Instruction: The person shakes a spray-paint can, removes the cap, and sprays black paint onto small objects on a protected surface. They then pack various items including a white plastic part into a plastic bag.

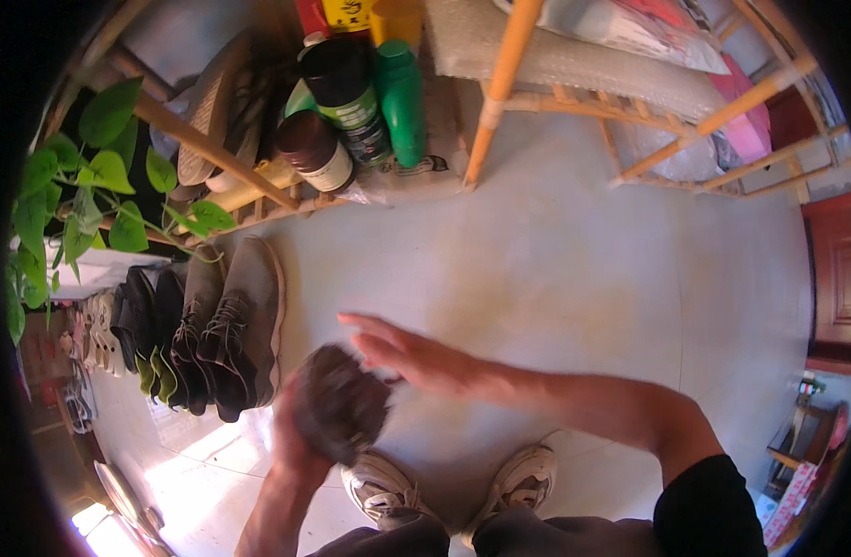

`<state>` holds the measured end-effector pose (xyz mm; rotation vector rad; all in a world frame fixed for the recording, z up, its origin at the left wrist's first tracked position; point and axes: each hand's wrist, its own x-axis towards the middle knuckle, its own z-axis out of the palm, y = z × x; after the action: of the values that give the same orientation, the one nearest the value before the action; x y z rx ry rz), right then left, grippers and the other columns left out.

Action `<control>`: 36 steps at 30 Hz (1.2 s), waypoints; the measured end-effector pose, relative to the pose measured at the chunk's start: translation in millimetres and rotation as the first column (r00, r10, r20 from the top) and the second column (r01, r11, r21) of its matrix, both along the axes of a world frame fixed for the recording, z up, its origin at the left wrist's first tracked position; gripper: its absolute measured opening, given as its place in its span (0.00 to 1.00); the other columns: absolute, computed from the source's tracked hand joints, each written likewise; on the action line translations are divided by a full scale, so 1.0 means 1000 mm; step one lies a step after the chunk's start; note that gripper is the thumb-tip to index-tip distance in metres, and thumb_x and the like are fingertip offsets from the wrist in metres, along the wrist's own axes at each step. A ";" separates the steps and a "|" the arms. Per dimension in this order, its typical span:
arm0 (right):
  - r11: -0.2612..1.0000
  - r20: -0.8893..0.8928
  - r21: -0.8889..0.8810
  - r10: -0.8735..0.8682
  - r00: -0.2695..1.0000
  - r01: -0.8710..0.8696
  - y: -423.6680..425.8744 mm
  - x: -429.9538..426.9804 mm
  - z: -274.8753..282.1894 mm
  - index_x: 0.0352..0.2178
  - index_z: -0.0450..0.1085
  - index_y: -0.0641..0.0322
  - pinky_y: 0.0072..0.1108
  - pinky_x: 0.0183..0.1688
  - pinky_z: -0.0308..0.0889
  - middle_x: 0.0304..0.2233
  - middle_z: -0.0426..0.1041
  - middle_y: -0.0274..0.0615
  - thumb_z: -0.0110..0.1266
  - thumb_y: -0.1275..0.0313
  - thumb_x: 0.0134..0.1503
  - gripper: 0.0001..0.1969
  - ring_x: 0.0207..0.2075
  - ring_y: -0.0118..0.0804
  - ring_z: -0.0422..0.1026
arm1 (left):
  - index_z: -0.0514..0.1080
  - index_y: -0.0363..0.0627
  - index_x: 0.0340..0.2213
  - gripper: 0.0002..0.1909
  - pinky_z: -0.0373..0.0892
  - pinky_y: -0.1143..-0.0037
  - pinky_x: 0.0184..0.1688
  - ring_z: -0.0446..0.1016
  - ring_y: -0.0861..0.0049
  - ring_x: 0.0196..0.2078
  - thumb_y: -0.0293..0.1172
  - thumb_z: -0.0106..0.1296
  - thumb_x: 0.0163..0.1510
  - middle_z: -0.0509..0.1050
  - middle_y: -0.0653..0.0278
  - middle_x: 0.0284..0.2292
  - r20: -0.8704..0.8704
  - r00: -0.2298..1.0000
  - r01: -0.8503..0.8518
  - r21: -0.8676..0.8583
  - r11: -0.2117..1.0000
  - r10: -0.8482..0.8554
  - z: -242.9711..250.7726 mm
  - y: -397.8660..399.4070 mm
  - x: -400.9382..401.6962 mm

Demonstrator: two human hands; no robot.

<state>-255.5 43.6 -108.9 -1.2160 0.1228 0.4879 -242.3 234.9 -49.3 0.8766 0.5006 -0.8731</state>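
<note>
My left hand grips a dark brown object from its left side, above the floor in front of me. Motion blurs the object, and I cannot tell whether it is a shoe. Just right of it is my right hand, with fingers apart and nothing held. Its fingertips reach over the object's upper right edge; contact cannot be made out. To the left, a grey pair of lace-up shoes stands at the near end of a row of footwear.
A bamboo rack holds a brown-lidded jar, a black canister and a green bottle. Green leaves hang at upper left. My worn sneakers stand on the pale floor. A reddish door is at right.
</note>
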 end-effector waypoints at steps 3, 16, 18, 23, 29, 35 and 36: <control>0.905 -0.230 0.210 -0.323 0.918 0.371 -0.009 -0.024 -0.002 0.53 0.58 0.58 0.26 0.51 0.64 0.45 0.68 0.39 0.54 0.61 0.58 0.25 0.47 0.35 0.67 | 0.66 0.40 0.48 0.24 0.65 0.68 0.50 0.70 0.62 0.46 0.46 0.30 0.63 0.69 0.51 0.46 0.398 0.748 0.459 0.266 0.848 -0.530 -0.040 -0.053 0.016; 0.553 0.341 -0.004 -0.783 0.521 0.833 -0.246 0.161 -0.065 0.50 0.62 0.58 0.33 0.48 0.67 0.45 0.70 0.43 0.48 0.63 0.58 0.20 0.48 0.43 0.69 | 0.69 0.43 0.44 0.22 0.70 0.70 0.48 0.67 0.67 0.49 0.23 0.53 0.42 0.69 0.62 0.45 0.216 -0.415 -0.702 0.543 0.462 -0.884 -0.135 -0.150 0.154; 0.528 0.622 -0.184 -0.591 0.514 0.829 -0.271 0.210 -0.054 0.49 0.62 0.59 0.34 0.48 0.66 0.44 0.69 0.44 0.50 0.64 0.57 0.20 0.47 0.44 0.69 | 0.70 0.43 0.43 0.23 0.71 0.72 0.47 0.68 0.69 0.49 0.22 0.53 0.41 0.70 0.62 0.44 0.217 -0.450 -0.702 0.515 0.493 -0.866 -0.138 -0.167 0.156; 0.065 0.722 -0.685 0.186 0.666 0.725 -0.272 0.298 -0.087 0.48 0.63 0.61 0.34 0.47 0.66 0.43 0.69 0.48 0.52 0.66 0.54 0.21 0.46 0.49 0.69 | 0.69 0.45 0.39 0.20 0.74 0.71 0.44 0.68 0.69 0.49 0.23 0.56 0.40 0.70 0.63 0.40 0.210 -0.408 -0.730 0.509 0.455 -0.889 -0.144 -0.161 0.158; -0.235 0.346 -0.845 0.446 0.826 0.480 -0.247 0.280 -0.113 0.46 0.65 0.64 0.34 0.47 0.65 0.41 0.68 0.54 0.56 0.69 0.49 0.22 0.45 0.54 0.68 | 0.70 0.46 0.33 0.15 0.75 0.70 0.43 0.70 0.69 0.45 0.23 0.56 0.38 0.71 0.64 0.37 0.254 -0.382 -0.745 0.484 0.459 -0.888 -0.144 -0.164 0.159; 0.476 0.558 -0.816 0.500 0.663 0.328 -0.244 0.214 -0.074 0.33 0.72 0.64 0.29 0.46 0.64 0.40 0.70 0.51 0.55 0.71 0.49 0.10 0.43 0.50 0.68 | 0.71 0.54 0.31 0.15 0.74 0.81 0.26 0.71 0.77 0.39 0.25 0.55 0.36 0.71 0.71 0.34 0.225 -0.356 -0.793 0.440 0.420 -0.907 -0.145 -0.174 0.158; 0.428 0.530 -0.804 0.201 0.824 0.413 -0.258 0.197 -0.092 0.36 0.70 0.66 0.28 0.46 0.64 0.39 0.70 0.49 0.53 0.72 0.49 0.12 0.42 0.46 0.68 | 0.71 0.54 0.31 0.15 0.74 0.81 0.26 0.71 0.77 0.39 0.25 0.55 0.36 0.71 0.71 0.34 0.237 -0.373 -0.786 0.434 0.441 -0.897 -0.144 -0.180 0.156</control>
<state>-58.4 -214.9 -201.0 -2.3985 -0.0651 -0.1714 -85.9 55.2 -193.1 2.5185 -1.2795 0.7768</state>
